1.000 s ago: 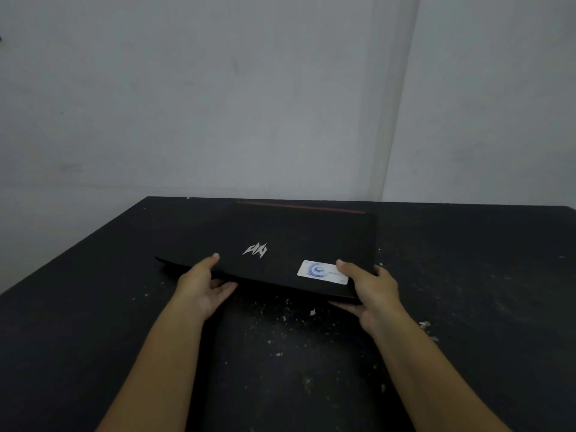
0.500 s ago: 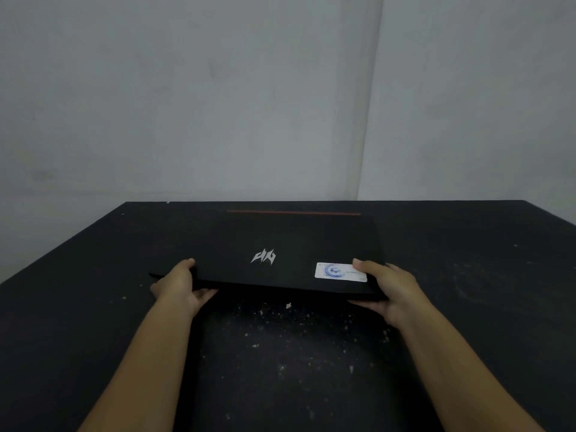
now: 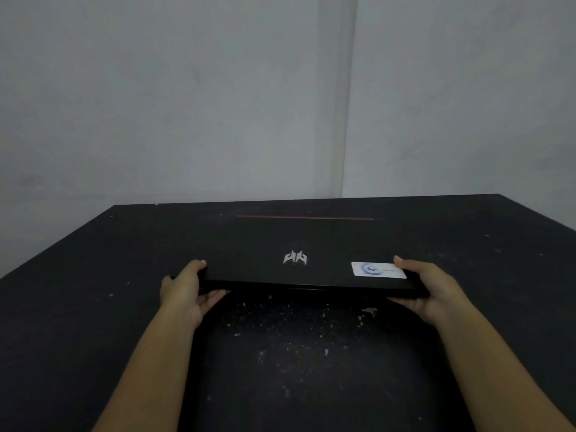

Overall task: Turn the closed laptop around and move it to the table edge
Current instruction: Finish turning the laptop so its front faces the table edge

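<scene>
A closed black laptop (image 3: 299, 244) lies on the dark table (image 3: 93, 307), its long side facing me. Its lid bears a silver logo in the middle, a white sticker near the right front corner and a thin red strip along the far edge. My left hand (image 3: 187, 291) grips the front left corner, thumb on the lid and fingers underneath. My right hand (image 3: 427, 291) holds the front right corner the same way. The front edge looks raised a little off the table.
White crumbs and specks (image 3: 296, 322) are scattered on the table in front of the laptop. The table's far edge (image 3: 280, 201) runs close to a grey wall with a corner. The left table edge slants down toward me.
The laptop has turned from a slanted position to square with me, and its front edge has levelled. Both hands stayed on the front corners.
</scene>
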